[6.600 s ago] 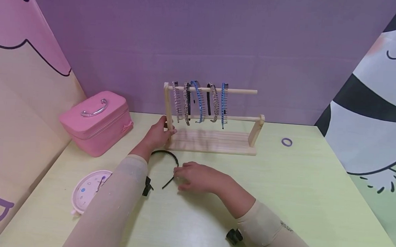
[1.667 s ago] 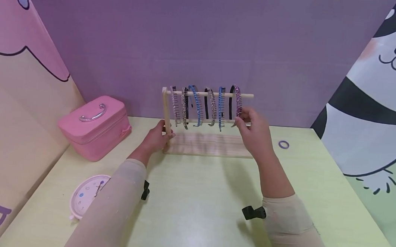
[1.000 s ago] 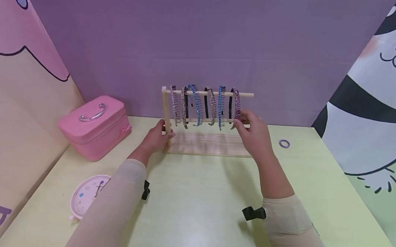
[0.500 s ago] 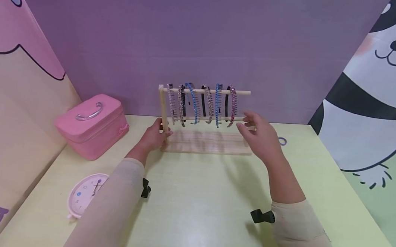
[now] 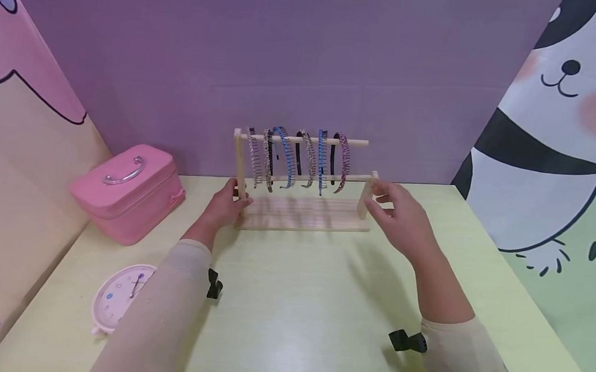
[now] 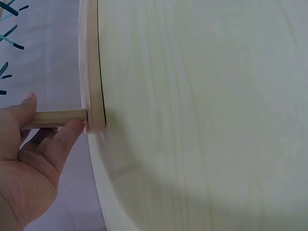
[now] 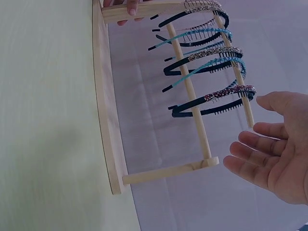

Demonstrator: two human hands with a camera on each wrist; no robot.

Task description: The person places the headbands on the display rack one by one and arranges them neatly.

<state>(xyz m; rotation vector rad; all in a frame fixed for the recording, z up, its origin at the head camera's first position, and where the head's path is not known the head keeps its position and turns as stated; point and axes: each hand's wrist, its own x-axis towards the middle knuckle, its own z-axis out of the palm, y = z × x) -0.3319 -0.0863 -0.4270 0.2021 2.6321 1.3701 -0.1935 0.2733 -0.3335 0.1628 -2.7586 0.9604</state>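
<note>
A wooden headband rack [image 5: 304, 214] stands at the back middle of the table. Its left post [image 6: 57, 119] is held between the thumb and fingers of my left hand [image 5: 223, 205]. Several headbands hang from its top bar: silvery glittery, blue [image 5: 322, 162] and, furthest right, a purple-pink glittery headband [image 5: 343, 163]. My right hand [image 5: 402, 217] is beside the rack's short right post [image 5: 367, 196], fingers loosely bent. In the right wrist view its fingers [image 7: 262, 144] are spread near the free bar end and hold nothing.
A pink case [image 5: 125, 194] with a silver handle sits at the back left. A pink clock [image 5: 117, 300] lies in front of it, partly behind the left sleeve. A purple wall stands right behind the table [image 5: 291, 309].
A headband on the table by my right hand 6.6 s ago is no longer there; the purple-pink one now hangs rightmost. My right hand has let go of it and moved right. The left keeps its grip.
</note>
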